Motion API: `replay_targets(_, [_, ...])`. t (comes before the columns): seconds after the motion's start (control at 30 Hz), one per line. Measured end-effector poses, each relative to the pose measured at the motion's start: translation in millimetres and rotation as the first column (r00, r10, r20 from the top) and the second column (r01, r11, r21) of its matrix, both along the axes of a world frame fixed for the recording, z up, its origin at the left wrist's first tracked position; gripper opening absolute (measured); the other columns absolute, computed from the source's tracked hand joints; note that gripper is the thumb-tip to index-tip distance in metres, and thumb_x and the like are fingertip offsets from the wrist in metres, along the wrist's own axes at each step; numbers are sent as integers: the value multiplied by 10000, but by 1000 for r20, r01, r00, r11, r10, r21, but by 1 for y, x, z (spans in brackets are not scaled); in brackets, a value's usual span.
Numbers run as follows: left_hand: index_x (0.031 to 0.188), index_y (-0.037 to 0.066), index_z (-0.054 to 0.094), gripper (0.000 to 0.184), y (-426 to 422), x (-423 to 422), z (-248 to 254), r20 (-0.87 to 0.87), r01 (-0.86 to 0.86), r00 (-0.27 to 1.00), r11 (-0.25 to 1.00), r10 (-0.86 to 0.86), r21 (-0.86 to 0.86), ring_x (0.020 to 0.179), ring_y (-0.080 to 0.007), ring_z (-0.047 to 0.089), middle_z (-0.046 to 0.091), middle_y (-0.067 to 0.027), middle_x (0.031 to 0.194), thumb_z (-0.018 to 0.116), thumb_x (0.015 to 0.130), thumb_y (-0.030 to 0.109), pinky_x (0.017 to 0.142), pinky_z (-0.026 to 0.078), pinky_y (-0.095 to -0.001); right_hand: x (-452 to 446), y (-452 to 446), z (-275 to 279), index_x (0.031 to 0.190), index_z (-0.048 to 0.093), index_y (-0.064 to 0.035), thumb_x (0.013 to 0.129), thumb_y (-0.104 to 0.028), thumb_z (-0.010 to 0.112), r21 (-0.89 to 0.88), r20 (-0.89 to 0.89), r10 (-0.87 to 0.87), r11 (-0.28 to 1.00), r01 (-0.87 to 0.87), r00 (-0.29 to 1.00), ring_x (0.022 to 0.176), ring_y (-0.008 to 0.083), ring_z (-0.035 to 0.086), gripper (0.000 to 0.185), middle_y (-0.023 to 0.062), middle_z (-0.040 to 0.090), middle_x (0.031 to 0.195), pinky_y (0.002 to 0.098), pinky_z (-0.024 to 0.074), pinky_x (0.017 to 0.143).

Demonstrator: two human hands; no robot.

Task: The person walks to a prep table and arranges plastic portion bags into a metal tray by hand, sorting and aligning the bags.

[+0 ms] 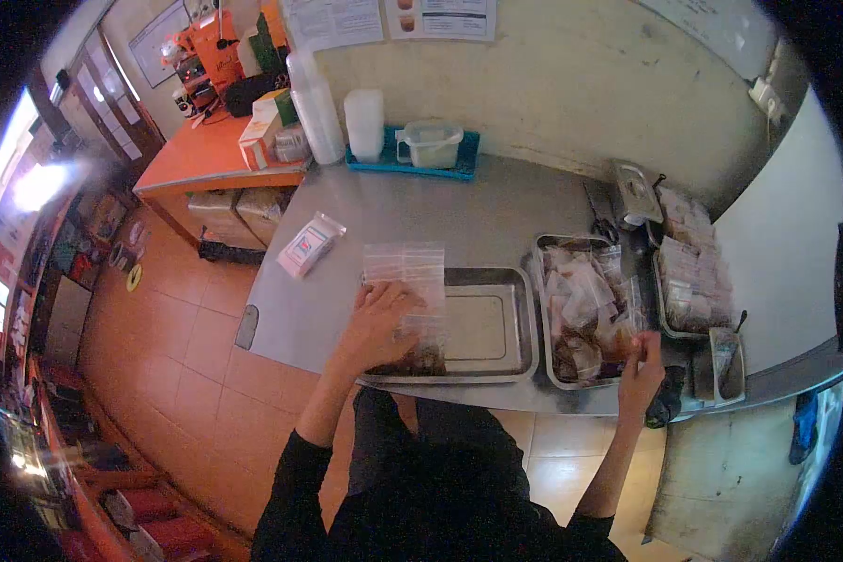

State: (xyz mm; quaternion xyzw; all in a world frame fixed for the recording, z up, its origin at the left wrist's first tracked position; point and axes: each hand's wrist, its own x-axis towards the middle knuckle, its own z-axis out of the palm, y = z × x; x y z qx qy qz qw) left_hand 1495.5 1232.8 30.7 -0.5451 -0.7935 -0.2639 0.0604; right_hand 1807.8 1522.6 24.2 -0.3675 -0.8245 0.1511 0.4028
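Left fingers point(389, 298) lay spread over clear bags point(405, 259) while right fingers point(640, 345) seemingly pinched a packet point(620, 330), whose snagging on crowded neighbours point(581, 298) could have spilled some.

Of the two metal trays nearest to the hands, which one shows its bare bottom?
The left tray, nearest the left hand: much of its bottom is bare, while the right tray is filled with packets.

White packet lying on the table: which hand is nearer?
The left hand, on clear bags near the packet; the right hand is farther off, at the filled tray.
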Motion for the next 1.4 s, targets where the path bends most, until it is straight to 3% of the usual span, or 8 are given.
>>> replay_targets(0.23, [991, 166, 642, 320, -2, -17, -10, -32, 3, 999, 997, -5, -75, 1152, -328, 501, 549, -76, 1147, 742, 712, 286, 972, 362, -509, -21, -31, 51, 956, 679, -30, 874, -126, 669, -334, -151, 226, 904, -265, 962, 737, 174, 611, 127, 78, 687, 875, 294, 487, 699])
replay_targets(0.37, [931, 145, 655, 290, 0, -19, -7, -49, -20, 999, 976, 9, -215, 1134, -321, 499, 553, -69, 1149, 746, 706, 305, 963, 367, -494, -40, -50, 46, 953, 692, -26, 884, -184, 700, -344, -147, 431, 822, -455, 890, 765, 100, 580, 172, 33, 667, 835, 258, 463, 674])
replay_targets(0.43, [919, 134, 660, 285, 0, -24, -11, -57, 13, 998, 985, -23, -174, 1131, -316, 498, 558, -70, 1140, 747, 699, 293, 962, 367, -496, -53, -61, 42, 966, 714, -38, 847, -157, 723, -338, -120, 678, 659, -672, 725, 829, 149, 649, 168, 76, 711, 913, 306, 514, 763])
replay_targets(0.47, [906, 122, 666, 279, 0, -25, -14, -65, 47, 996, 990, -56, -132, 1128, -311, 498, 563, -71, 1132, 749, 692, 280, 962, 367, -498, -60, -69, 37, 966, 714, -38, 847, -157, 723, -336, -121, 679, 658, -673, 724, 829, 149, 649, 168, 76, 711, 913, 306, 514, 763])
replay_targets(0.6, [872, 108, 677, 264, 2, -27, -18, -74, 36, 996, 995, -44, -96, 1117, -302, 504, 573, -76, 1117, 754, 680, 273, 950, 375, -495, -104, -113, 13, 946, 716, -34, 880, -192, 695, -683, -334, 742, 235, -692, 581, 842, 151, 656, 173, 81, 711, 899, 298, 516, 771])
replay_targets(0.7, [826, 103, 676, 246, 2, -27, -21, -127, 13, 992, 997, -22, -73, 1111, -295, 509, 576, -76, 1110, 760, 672, 277, 941, 377, -487, -145, -142, -22, 943, 696, -22, 866, -158, 716, -607, -345, 764, 261, -751, 545, 742, 120, 633, 158, 56, 690, 852, 272, 506, 658])
replay_targets(0.77, [824, 98, 678, 265, 2, -28, -18, -152, -26, 988, 991, 7, -128, 1104, -298, 511, 573, -78, 1109, 763, 669, 296, 931, 382, -485, -166, -152, -46, 951, 693, -30, 871, -196, 693, -543, -187, 699, 513, -666, 691, 806, 187, 688, 185, 85, 709, 817, 318, 531, 744])
replay_targets(1.4, [934, 123, 679, 334, 2, -22, -15, -5, -3, 1000, 998, 3, -63, 1137, -353, 484, 524, -106, 1183, 739, 660, 303, 968, 358, -542, -181, -167, -35, 854, 590, -54, 818, -182, 688, -417, -140, 457, 777, -471, 878, 647, 346, 656, 165, 133, 653, 684, 442, 514, 626])
